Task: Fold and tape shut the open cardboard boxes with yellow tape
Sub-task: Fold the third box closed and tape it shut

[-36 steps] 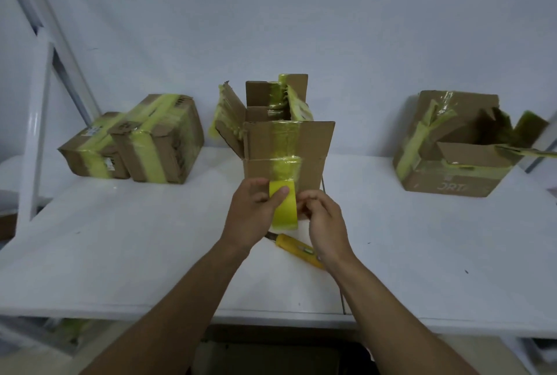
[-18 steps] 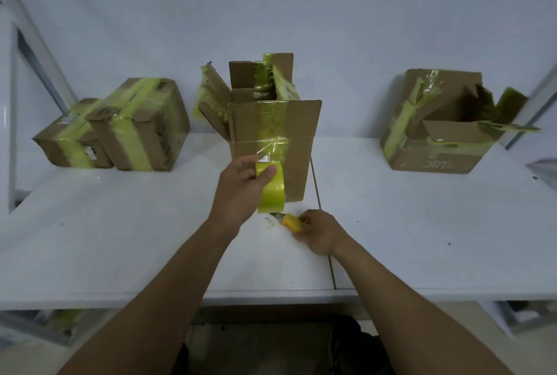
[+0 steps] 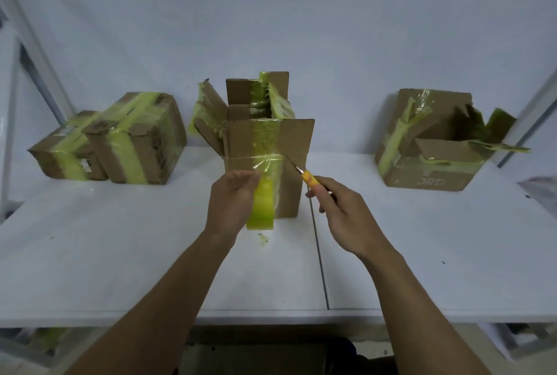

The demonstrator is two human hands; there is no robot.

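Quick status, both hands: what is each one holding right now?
Left hand: grips the yellow tape roll against the open box.
Right hand: holds the yellow-handled knife, blade pointing at the box.

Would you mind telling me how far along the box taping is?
Done: the two left boxes look closed and wrapped in yellow tape. In hand: the middle box, flaps upright; the left hand holds the tape roll at its front, and the right hand holds the knife with its blade at the stretched tape, probably to cut it. Left: closing that box's top, and the right box, open with loose flaps.
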